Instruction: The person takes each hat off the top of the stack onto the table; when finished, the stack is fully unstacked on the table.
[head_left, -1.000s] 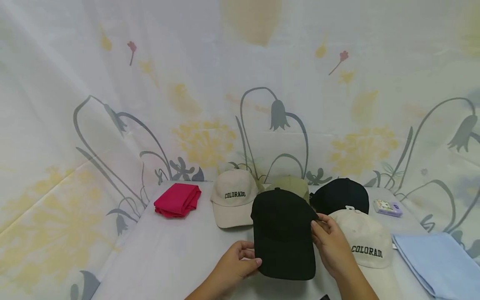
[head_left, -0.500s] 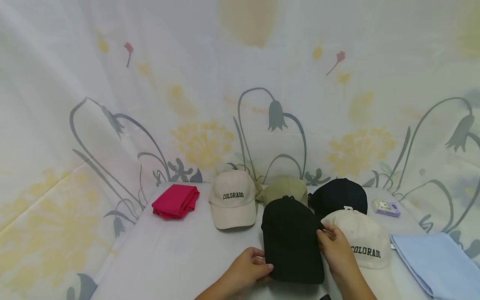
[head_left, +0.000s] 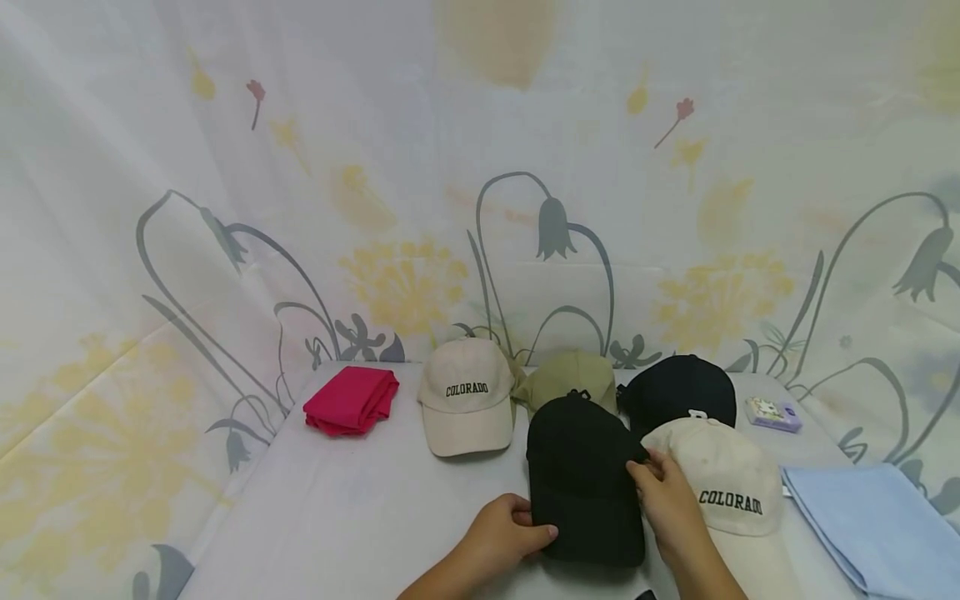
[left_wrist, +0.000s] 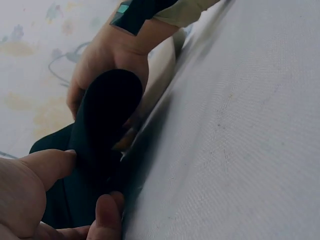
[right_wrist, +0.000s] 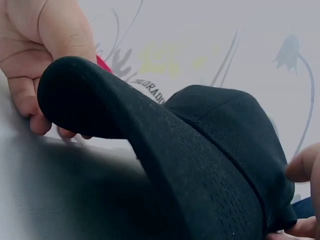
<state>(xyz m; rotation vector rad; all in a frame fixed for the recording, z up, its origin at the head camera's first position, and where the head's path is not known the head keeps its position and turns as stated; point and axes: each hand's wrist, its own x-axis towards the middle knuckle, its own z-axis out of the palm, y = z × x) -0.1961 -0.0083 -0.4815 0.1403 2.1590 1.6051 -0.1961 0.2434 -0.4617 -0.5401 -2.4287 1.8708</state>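
Note:
A plain black baseball cap is held by both hands at the front middle of the table, brim toward the wearer. My left hand pinches the left edge of the brim, thumb on top and fingers beneath. On the other side, my right hand pinches the cap's right edge where crown and brim meet. The curved brim slants close over the white cloth in the right wrist view, its shadow below. From the left wrist view the brim's underside looks dark, and part of the right hand is hidden behind it.
Behind stand a beige COLORADO cap, an olive cap and a navy cap. Another beige COLORADO cap sits right beside the right hand. A red folded cloth, a purple pack and a light blue cloth lie around.
Both hands have brought the black cap a little right and down toward the table, uncovering more of the olive cap. Over the last half second it has barely moved.

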